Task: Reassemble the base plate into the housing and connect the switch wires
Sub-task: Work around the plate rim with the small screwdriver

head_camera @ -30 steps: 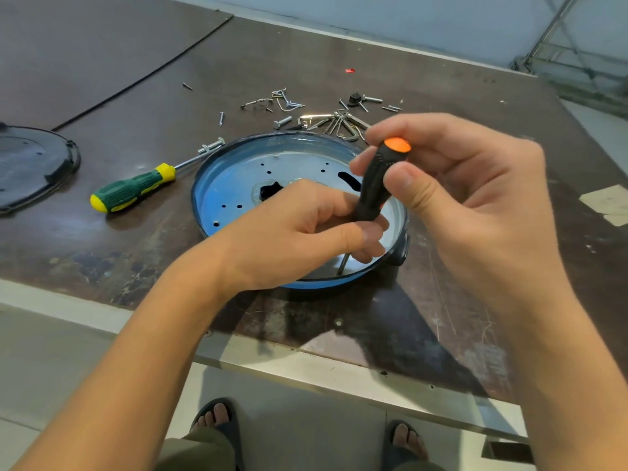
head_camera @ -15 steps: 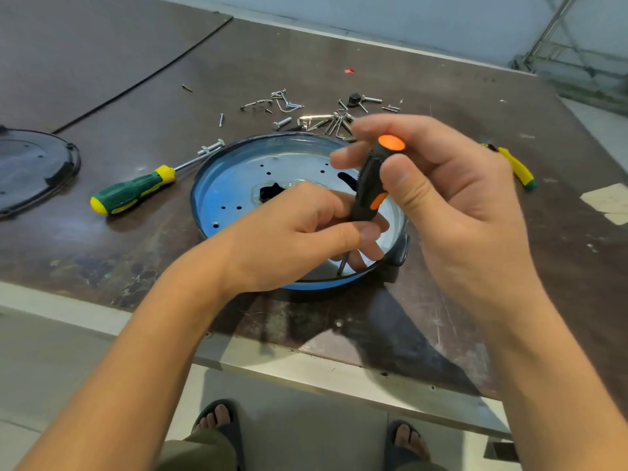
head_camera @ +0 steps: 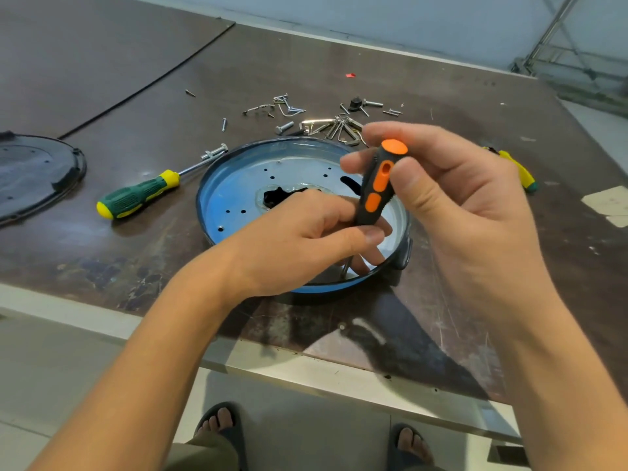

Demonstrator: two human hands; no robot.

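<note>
A round blue housing (head_camera: 238,185) with a silvery base plate (head_camera: 292,171) inside lies on the brown table. A dark cut-out sits at the plate's centre. My right hand (head_camera: 452,205) pinches the top of a black and orange screwdriver (head_camera: 377,185), which stands nearly upright. Its metal shaft reaches down to the plate near the front rim. My left hand (head_camera: 306,239) rests over the plate, its fingers curled round the lower end of the screwdriver handle. The screwdriver tip and whatever it touches are hidden by my fingers.
A green and yellow screwdriver (head_camera: 139,195) lies left of the housing. Several loose screws, bolts and clips (head_camera: 326,120) are scattered behind it. A dark round cover (head_camera: 30,175) lies at far left. Another yellow-handled tool (head_camera: 520,171) pokes out behind my right hand.
My right hand's fingers have shifted round the screwdriver handle, which has rotated to show more of its orange inserts. My left hand has stayed in place.
</note>
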